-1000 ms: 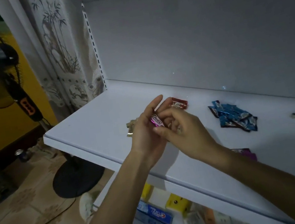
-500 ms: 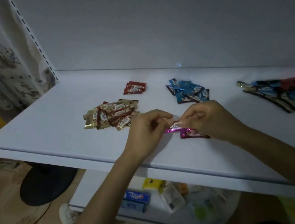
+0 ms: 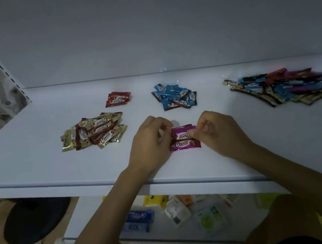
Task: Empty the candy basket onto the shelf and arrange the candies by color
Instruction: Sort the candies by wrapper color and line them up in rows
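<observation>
The left hand and the right hand, fingers curled, each pinch one end of a purple foil-wrapped candy low over the white shelf, just above a second purple candy. Behind lie gold-wrapped candies, red-wrapped candies and blue-wrapped candies; an unsorted mixed heap lies to the right.

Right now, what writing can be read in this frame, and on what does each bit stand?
"Choco": purple candies, on both, the upper one upside down.
"Choco": gold candies, on several.
"Choco": red candies, upside down.
"Choco": blue candies, just legible.
Mixed pile at right and boxes underneath: print too small or blurred to read.
</observation>
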Action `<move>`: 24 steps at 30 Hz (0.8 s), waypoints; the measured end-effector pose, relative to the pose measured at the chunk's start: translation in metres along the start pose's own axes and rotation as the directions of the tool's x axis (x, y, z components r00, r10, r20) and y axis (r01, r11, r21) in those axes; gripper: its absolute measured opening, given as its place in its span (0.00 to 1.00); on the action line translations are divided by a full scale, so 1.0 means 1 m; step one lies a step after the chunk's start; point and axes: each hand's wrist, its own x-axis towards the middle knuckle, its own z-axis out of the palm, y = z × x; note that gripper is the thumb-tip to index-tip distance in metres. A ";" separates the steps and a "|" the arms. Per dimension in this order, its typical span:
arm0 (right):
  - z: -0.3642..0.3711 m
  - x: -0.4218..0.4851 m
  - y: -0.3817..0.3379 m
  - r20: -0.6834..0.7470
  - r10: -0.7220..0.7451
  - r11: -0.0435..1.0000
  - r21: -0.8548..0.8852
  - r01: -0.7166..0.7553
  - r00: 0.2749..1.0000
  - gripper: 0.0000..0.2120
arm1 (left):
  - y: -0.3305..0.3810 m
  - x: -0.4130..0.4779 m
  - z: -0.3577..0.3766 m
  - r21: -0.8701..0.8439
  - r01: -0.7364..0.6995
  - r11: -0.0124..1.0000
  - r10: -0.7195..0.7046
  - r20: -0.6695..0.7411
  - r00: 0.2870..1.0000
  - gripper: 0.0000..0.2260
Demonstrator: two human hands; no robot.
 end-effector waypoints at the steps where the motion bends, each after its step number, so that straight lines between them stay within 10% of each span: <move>1: -0.004 0.001 0.002 -0.013 0.030 0.999 0.026 -0.030 0.999 0.12 | 0.004 0.004 0.000 -0.007 -0.014 1.000 0.014 -0.018 1.000 0.05; 10: -0.057 -0.011 0.066 -0.202 -0.019 0.996 -0.094 0.000 0.979 0.15 | 0.083 0.049 0.062 -0.064 -0.219 0.974 0.226 0.129 0.966 0.16; 24: -0.184 -0.054 0.214 -0.394 0.453 0.733 -0.346 -0.586 0.800 0.18 | 0.186 0.117 0.202 0.178 -0.227 0.957 0.127 0.446 0.886 0.41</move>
